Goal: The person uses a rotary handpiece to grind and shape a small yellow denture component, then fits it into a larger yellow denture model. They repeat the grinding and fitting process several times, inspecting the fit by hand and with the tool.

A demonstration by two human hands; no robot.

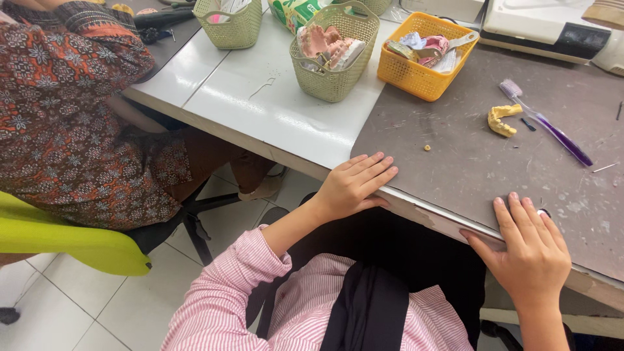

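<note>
Both hands empty, flat on the bench edge.

Left hand [354, 185]: fingers together and straight, palm down on the near edge of the grey-brown worn work mat [468, 162], about where the mat meets the white laminate tabletop [260, 104]. Holds nothing.

Right hand [530, 250]: fingers slightly spread, laid over the same near edge further right, thumb hooked under the lip. Also holds nothing. A small dark round object sits just beside its fingertips; too small to identify.

Judgement: the posture reads as bracing on the edge, perhaps drawing the seat in or settling. To do that well, keep the palms flat and the pull even on both sides, so that the loose items on the mat are not jolted.

Outward on the mat: a yellow horseshoe-shaped dental cast [502, 119] lies well beyond both hands, towards the far side. Just beside it is a purple toothbrush with a pale bristle head [543, 123], lying diagonally. A tiny yellow crumb [427, 147] lies between the cast and the left hand. A thin pale pin [605, 168] lies near the right margin.

Further back: an orange plastic mesh basket [422, 68] with mixed bits, and an olive-green woven plastic basket [333, 62] holding pink and white dental models, which stands on the white tabletop. A second green basket [229, 26] stands behind it.

To the left, another person in a patterned brown sleeve [58, 97] sits on a lime-green chair [65, 244]. Their hands are not in view.
</note>
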